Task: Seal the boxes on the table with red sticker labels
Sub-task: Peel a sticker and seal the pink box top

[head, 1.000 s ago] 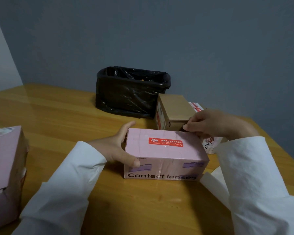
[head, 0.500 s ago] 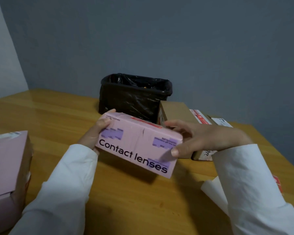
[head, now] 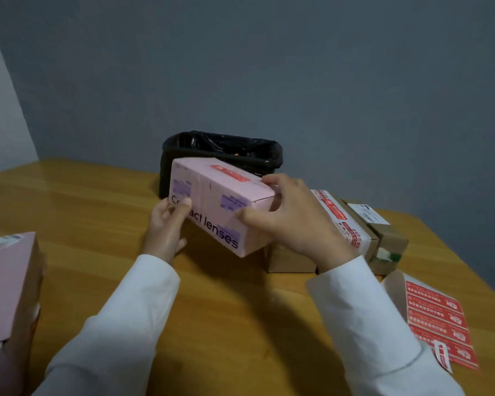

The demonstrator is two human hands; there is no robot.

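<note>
A pink rectangular cardboard box printed "Contact lenses" is held tilted above the wooden counter, near the middle of the view, with its right end lower than its left. A red rectangular sticker label is seen stuck along its upper face. The box is gripped at its left lower edge by the left hand, whose fingers are curled up against the printed front face. Its right end is clasped by the right hand, the thumb pressed on the front face and the other fingers bent over the top edge. Both wrists are covered by white sleeves. At twelve o'clock from the box, just behind it, a black bin lined with a black plastic bag is placed against the grey wall. At three o'clock, brown cardboard boxes bearing red and white labels are lined up side by side on the counter, partly hidden by the right hand. At five o'clock, near the counter's right edge, a sheet of red sticker labels is laid flat, with a peeled strip curled at its lower edge. At eight o'clock, a second pink cardboard box is cut off by the left border.
</note>
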